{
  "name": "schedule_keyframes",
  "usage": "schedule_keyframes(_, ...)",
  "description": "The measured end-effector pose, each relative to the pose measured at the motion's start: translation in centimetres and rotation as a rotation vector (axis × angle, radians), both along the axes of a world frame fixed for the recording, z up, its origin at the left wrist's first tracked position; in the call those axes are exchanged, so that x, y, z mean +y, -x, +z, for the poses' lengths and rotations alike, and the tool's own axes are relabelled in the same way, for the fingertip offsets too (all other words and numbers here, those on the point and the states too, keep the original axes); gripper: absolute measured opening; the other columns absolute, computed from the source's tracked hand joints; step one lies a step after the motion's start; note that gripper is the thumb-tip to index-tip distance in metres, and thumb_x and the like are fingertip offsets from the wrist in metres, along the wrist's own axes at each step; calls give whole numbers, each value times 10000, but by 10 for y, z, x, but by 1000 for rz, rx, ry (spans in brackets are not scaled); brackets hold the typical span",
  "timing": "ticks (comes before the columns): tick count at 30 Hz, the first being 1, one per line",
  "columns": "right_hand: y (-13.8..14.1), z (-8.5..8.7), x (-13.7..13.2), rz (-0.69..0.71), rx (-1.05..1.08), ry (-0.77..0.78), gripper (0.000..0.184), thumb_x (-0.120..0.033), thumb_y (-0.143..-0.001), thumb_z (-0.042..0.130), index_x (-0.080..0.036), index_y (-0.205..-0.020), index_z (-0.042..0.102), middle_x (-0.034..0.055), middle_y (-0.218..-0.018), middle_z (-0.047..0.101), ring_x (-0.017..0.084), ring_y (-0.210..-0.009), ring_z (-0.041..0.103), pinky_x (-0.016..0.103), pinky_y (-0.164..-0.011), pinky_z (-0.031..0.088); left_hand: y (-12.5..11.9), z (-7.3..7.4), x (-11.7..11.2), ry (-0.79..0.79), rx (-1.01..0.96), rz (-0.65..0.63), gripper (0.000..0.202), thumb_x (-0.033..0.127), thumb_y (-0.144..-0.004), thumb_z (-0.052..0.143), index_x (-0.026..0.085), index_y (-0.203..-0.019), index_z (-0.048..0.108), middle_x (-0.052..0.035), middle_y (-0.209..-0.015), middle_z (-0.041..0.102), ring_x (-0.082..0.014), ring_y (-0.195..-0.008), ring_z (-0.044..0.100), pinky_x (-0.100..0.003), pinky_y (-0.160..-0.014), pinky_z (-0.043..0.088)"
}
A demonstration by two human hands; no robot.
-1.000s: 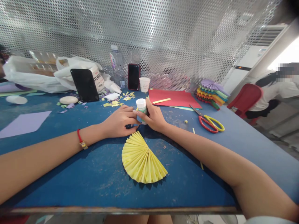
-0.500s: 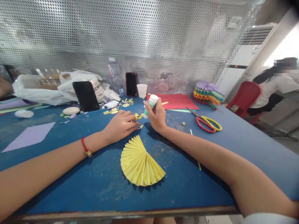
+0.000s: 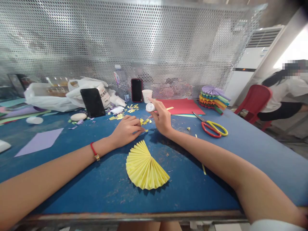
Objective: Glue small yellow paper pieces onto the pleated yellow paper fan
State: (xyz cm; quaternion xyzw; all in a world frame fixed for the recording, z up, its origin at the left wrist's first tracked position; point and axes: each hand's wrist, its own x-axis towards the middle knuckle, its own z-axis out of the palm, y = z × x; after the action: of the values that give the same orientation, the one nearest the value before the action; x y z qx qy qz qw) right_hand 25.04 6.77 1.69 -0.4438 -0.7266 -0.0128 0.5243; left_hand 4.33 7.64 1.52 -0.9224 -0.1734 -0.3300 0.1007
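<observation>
Near the middle of the blue tabletop (image 3: 192, 179), our right hand (image 3: 162, 120) pinches a glue stick (image 3: 150, 107) in its fingers (image 3: 156, 110), while our left hand (image 3: 126, 130) rests with fingers (image 3: 136, 125) loosely curled, holding nothing, just beyond the yellow pleated paper fan (image 3: 144, 166).

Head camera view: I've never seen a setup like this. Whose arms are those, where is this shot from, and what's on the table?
There's no machine here. These are a person's own bare arms, seen from a camera worn on their head, looking forward and down. The left hand, with a red bracelet at its wrist, rests on the blue table beside yellow paper scraps. The right hand holds up a white-capped glue stick. Nearer the camera lies a pleated yellow paper fan. Farther off are scissors with red and yellow handles, a red paper sheet and a stack of coloured paper fans. Another person is at the far right, beyond the table.
</observation>
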Motion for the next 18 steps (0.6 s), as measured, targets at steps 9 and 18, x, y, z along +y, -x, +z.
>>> schedule_keyframes(9,-37,26,3,-212,-1123,134,536,-72,-1036,211,-125,-1360,636,214,-1348,625,247,-928,708,369,-722,538,2,2,8,581,-390,119,401,593,-795,773,196,-798,827,-35,-703,674,-141,-640,557,-280,-633,431)
schedule_keyframes(18,-8,26,-7,-169,-1136,255,398,45,-926,371,-39,-1051,739,222,-1038,715,261,-877,713,361,-710,545,-2,2,-5,1057,-725,145,446,570,-578,905,163,-731,807,-100,-799,774,-198,-742,666,-323,-734,516)
